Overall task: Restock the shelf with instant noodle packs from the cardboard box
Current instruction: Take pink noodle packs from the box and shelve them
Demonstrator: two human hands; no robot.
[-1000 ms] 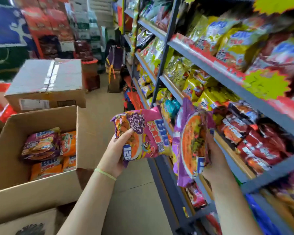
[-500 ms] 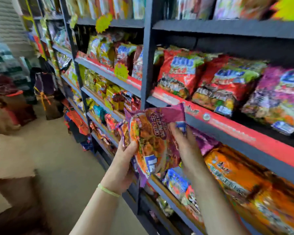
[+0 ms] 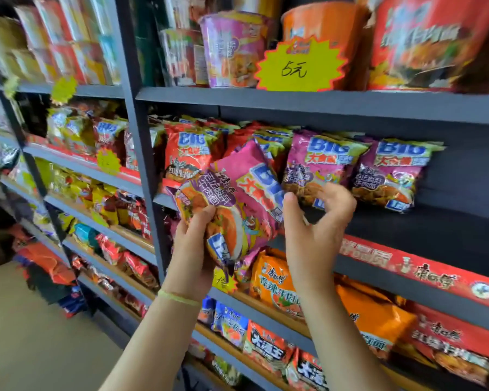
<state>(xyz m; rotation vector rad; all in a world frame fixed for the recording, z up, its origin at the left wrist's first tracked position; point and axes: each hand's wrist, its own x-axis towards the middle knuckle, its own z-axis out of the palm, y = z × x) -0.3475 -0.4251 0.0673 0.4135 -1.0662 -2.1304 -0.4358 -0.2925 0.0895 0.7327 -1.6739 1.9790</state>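
- Left hand (image 3: 194, 246) gripping purple noodle pack (image 3: 232, 218) from below, thumb curled over its lower front, fingers hidden behind; thin green band (image 3: 178, 298) on that wrist.
- Pack tilted, top leaning right, held in front of the dark grey shelf (image 3: 407, 221) edge, between red packs (image 3: 187, 153) on the left and purple shelf packs on the right. Possibly a second pack behind the held one; cannot tell.
- Right hand (image 3: 316, 224) raised just right of the held pack, fingers loosely curled, thumb tip touching the pack's right edge; fingertips near the lower edge of first purple shelf pack (image 3: 319, 167), contact unclear, nothing clearly held.
- Second purple shelf pack (image 3: 393, 176) standing further right, bare shelf floor beyond it.
- Upper shelf: cup noodles (image 3: 232, 49) and yellow starburst price tag (image 3: 299, 66).
- Lower shelf: orange packs (image 3: 277, 280), red label strip (image 3: 421, 275) along the shelf front.
- Cardboard box out of view.
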